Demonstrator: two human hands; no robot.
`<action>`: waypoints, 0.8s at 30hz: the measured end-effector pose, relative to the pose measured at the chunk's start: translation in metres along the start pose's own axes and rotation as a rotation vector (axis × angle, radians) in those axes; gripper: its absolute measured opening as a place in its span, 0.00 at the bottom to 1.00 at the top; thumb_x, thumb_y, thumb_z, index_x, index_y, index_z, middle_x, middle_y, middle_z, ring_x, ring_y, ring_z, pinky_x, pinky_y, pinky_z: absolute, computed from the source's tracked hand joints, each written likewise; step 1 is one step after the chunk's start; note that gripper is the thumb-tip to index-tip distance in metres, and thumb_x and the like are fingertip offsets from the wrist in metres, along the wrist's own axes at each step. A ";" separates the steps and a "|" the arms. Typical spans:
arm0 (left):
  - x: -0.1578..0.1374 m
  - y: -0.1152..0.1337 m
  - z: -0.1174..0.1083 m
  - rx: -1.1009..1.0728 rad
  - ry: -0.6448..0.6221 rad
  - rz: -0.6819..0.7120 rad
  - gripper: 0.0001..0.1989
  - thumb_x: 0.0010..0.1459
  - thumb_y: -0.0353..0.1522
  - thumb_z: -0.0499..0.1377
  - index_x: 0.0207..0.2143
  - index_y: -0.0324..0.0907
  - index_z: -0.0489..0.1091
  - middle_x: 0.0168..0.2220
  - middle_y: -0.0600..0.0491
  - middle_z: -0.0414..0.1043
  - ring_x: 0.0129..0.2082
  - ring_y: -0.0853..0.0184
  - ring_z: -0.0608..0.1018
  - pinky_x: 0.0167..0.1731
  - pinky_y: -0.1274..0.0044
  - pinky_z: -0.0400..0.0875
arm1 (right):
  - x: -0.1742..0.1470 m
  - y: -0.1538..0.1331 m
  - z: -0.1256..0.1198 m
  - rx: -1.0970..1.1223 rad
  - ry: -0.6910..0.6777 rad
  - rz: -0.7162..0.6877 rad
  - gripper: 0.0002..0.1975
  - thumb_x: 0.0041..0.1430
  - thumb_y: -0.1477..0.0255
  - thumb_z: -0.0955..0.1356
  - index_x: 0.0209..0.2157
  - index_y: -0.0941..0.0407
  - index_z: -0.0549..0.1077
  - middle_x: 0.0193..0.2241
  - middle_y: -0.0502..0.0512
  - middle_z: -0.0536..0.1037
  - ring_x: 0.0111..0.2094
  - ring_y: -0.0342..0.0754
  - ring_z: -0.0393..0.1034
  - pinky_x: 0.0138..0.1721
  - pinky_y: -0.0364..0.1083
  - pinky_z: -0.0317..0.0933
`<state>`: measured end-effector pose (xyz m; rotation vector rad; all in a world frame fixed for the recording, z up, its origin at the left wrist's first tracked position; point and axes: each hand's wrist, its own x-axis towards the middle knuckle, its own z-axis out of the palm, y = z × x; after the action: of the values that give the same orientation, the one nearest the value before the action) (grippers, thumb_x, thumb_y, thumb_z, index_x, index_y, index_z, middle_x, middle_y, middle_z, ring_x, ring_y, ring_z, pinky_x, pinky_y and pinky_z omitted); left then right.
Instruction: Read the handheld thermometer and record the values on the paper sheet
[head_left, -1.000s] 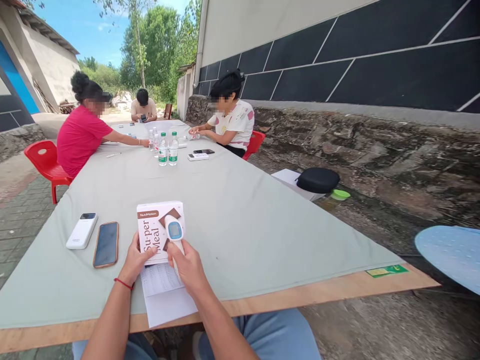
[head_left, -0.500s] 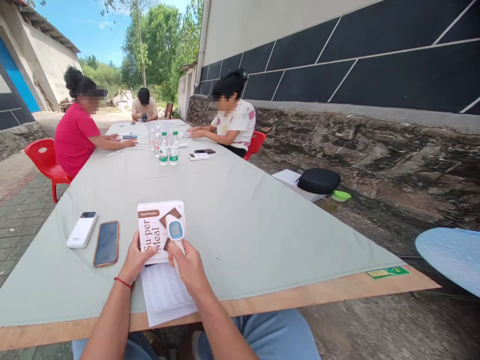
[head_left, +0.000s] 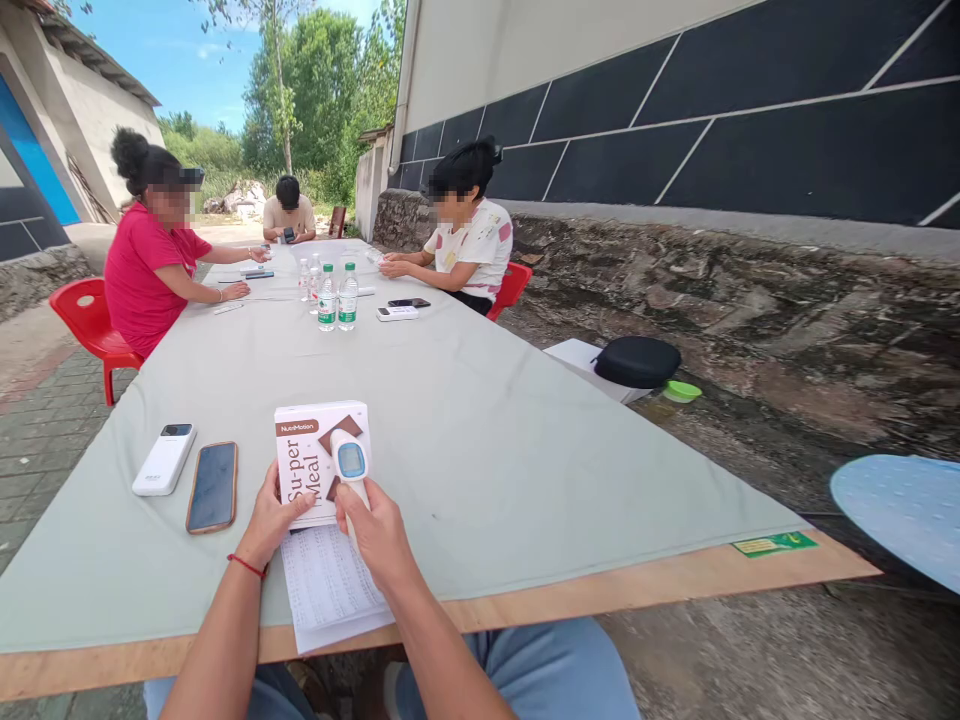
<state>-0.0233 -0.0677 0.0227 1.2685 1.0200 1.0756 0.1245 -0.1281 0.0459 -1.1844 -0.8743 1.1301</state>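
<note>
My left hand (head_left: 275,512) is closed on the lower left side of a white and brown box (head_left: 300,450) marked "Su-per Meal", its thumb across the front. My right hand (head_left: 377,525) grips the handle of a white infrared thermometer (head_left: 350,459). The thermometer's blue-framed screen faces me, and its head is in front of the box's right part. Under the box's lower edge lie printed sheets of paper (head_left: 334,585), reaching to the table's front edge. Some of my fingers are hidden behind the box and the handle.
A phone (head_left: 212,487) and a white power bank (head_left: 164,460) lie left of my hands on the cloth-covered table (head_left: 525,480). Several water bottles (head_left: 348,297) stand farther back, near another phone (head_left: 409,302). Three people sit around the far part. A black case (head_left: 637,361) is off to the right.
My hands, the box and the thermometer look the same. The person at the left has leaned back a little and stretched one arm farther across the table.
</note>
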 end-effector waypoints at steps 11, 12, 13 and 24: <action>0.001 -0.002 -0.001 0.008 -0.007 0.009 0.40 0.41 0.40 0.71 0.56 0.40 0.61 0.53 0.42 0.71 0.52 0.52 0.74 0.49 0.65 0.70 | -0.001 0.001 0.000 -0.021 -0.009 -0.010 0.18 0.54 0.54 0.66 0.24 0.54 0.65 0.17 0.44 0.65 0.21 0.42 0.58 0.25 0.43 0.54; 0.001 -0.002 -0.001 0.009 -0.006 0.009 0.40 0.41 0.40 0.71 0.56 0.40 0.61 0.53 0.42 0.71 0.52 0.52 0.74 0.49 0.65 0.70 | -0.002 0.001 0.000 -0.020 -0.008 -0.015 0.18 0.54 0.54 0.65 0.24 0.54 0.65 0.17 0.44 0.65 0.21 0.43 0.58 0.26 0.43 0.55; 0.002 -0.002 -0.002 0.008 -0.005 0.009 0.40 0.41 0.40 0.71 0.55 0.40 0.61 0.53 0.42 0.71 0.52 0.52 0.74 0.49 0.65 0.70 | -0.002 0.001 0.000 -0.017 -0.008 -0.018 0.18 0.54 0.54 0.65 0.24 0.54 0.65 0.17 0.44 0.65 0.21 0.43 0.58 0.26 0.43 0.55; 0.000 -0.001 -0.001 0.019 -0.002 0.016 0.40 0.41 0.39 0.71 0.55 0.41 0.62 0.52 0.43 0.72 0.50 0.53 0.75 0.47 0.66 0.71 | -0.002 -0.001 0.000 -0.001 -0.011 -0.026 0.18 0.54 0.54 0.66 0.24 0.54 0.64 0.17 0.44 0.65 0.21 0.42 0.58 0.26 0.43 0.54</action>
<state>-0.0244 -0.0671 0.0218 1.2953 1.0221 1.0788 0.1240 -0.1302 0.0466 -1.1657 -0.8962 1.1162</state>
